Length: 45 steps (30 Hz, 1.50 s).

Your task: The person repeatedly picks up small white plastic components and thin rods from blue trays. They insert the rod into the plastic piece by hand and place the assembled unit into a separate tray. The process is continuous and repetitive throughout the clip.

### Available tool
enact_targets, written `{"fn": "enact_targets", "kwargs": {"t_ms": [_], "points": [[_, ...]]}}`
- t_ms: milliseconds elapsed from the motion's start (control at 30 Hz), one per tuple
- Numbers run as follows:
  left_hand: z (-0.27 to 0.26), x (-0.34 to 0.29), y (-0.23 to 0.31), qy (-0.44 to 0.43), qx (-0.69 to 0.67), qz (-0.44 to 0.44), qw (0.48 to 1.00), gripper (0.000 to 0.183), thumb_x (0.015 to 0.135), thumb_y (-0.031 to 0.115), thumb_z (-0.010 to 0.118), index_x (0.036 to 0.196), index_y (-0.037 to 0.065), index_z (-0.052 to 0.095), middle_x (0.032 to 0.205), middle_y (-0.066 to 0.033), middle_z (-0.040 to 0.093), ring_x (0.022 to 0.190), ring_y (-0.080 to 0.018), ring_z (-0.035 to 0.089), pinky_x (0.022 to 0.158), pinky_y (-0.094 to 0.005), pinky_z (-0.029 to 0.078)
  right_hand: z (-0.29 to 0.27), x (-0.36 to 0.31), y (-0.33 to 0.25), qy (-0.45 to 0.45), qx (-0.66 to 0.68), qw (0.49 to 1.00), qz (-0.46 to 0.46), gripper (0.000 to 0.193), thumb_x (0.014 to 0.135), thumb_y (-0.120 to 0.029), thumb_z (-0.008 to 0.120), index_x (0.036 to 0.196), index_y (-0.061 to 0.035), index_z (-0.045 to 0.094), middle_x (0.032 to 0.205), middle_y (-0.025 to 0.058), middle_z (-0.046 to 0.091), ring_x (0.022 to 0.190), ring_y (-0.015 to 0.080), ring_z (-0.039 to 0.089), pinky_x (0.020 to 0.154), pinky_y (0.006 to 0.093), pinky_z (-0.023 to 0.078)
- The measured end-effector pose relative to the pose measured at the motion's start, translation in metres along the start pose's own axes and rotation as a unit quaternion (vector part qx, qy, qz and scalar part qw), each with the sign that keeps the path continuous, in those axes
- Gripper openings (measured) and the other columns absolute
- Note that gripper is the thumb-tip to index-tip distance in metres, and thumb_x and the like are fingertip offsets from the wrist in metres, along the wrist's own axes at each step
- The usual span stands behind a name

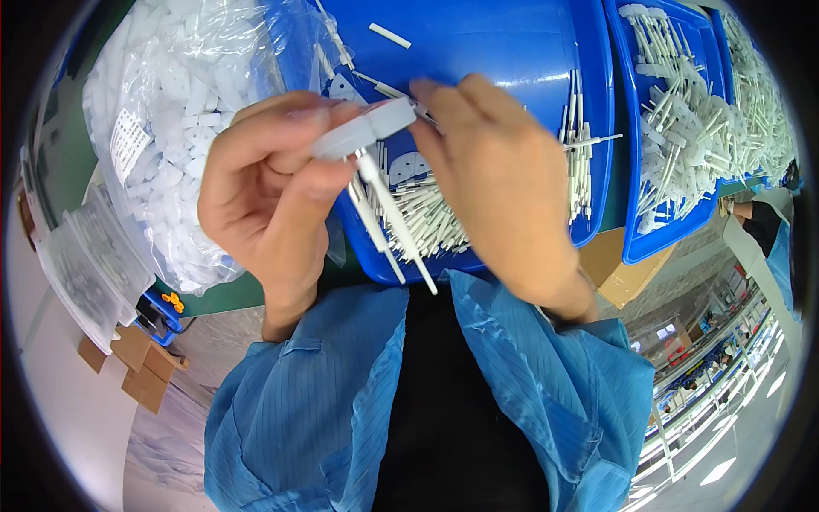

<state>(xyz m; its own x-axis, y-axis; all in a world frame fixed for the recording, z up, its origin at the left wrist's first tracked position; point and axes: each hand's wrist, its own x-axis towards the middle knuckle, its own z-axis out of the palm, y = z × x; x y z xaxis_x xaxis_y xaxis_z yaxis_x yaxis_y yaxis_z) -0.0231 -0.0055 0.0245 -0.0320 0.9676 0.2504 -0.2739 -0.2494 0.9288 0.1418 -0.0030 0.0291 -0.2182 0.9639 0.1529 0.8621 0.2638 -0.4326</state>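
Note:
My left hand [277,175] pinches a translucent white plastic block [365,130] between thumb and fingers, in front of my chest. Two thin white rods [394,209] hang from the block's underside, slanting down to the right. At the block's right end is my right hand [503,162], fingers closed and slightly blurred. A slim white rod [391,90] runs in between its thumb and index finger, partly hidden by them. Under both hands, a blue tray [503,34] holds a pile of loose white rods [426,218] and a few flat white pieces [408,167].
Left of the tray lies a clear plastic bag [183,94] full of white plastic pieces. Blue trays [630,171] at the right hold pieces with rods attached. Stacked clear containers [94,264] stand at the far left. A cardboard box [627,269] sits below the right tray.

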Motion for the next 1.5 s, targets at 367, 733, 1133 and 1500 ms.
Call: {"fn": "enact_targets", "kwargs": {"t_ms": [367, 733, 1133, 1500], "points": [[0.007, 0.002, 0.000, 0.032, 0.040, -0.110, 0.993, 0.029, 0.093, 0.017, 0.062, 0.111, -0.005, 0.060, 0.108, -0.0163, 0.063, 0.094, -0.0346, 0.069, 0.071, -0.0238, 0.059, -0.036, -0.004, 0.007, -0.020, 0.344, 0.935, 0.088, 0.018, 0.084, 0.005, 0.064, 0.093, -0.0007, 0.049, 0.081, 0.0156, 0.066, 0.071, 0.0190, 0.068, 0.060, 0.0297, 0.055], [0.014, -0.003, -0.002, 0.041, 0.032, -0.126, 0.991, 0.029, 0.090, 0.020, 0.066, 0.106, -0.004, 0.060, 0.104, -0.0164, 0.062, 0.091, -0.0313, 0.069, 0.078, -0.0333, 0.060, -0.012, -0.018, -0.002, 0.157, 0.350, 0.924, 0.001, 0.026, 0.078, 0.004, 0.075, 0.101, 0.0032, 0.062, 0.076, 0.0088, 0.066, 0.066, 0.0112, 0.063, 0.058, 0.0204, 0.047], [0.012, -0.003, -0.001, 0.008, 0.032, -0.111, 0.993, 0.026, 0.092, 0.015, 0.062, 0.109, -0.005, 0.059, 0.108, -0.0183, 0.060, 0.095, -0.0302, 0.068, 0.077, -0.0298, 0.058, -0.018, -0.023, -0.010, 0.001, 0.368, 0.923, 0.118, 0.012, 0.091, -0.005, 0.061, 0.100, -0.0001, 0.056, 0.070, 0.0099, 0.062, 0.055, 0.0198, 0.060, 0.049, 0.0296, 0.047], [0.014, 0.000, 0.000, -0.062, 0.071, -0.005, 0.996, 0.029, 0.083, 0.009, 0.073, 0.102, -0.006, 0.057, 0.103, -0.0184, 0.059, 0.091, -0.0251, 0.066, 0.077, -0.0328, 0.056, -0.022, -0.018, -0.010, 0.014, 0.358, 0.932, 0.057, 0.007, 0.092, -0.003, 0.059, 0.097, 0.0012, 0.060, 0.072, 0.0066, 0.062, 0.059, 0.0072, 0.056, 0.053, 0.0211, 0.044]]}}
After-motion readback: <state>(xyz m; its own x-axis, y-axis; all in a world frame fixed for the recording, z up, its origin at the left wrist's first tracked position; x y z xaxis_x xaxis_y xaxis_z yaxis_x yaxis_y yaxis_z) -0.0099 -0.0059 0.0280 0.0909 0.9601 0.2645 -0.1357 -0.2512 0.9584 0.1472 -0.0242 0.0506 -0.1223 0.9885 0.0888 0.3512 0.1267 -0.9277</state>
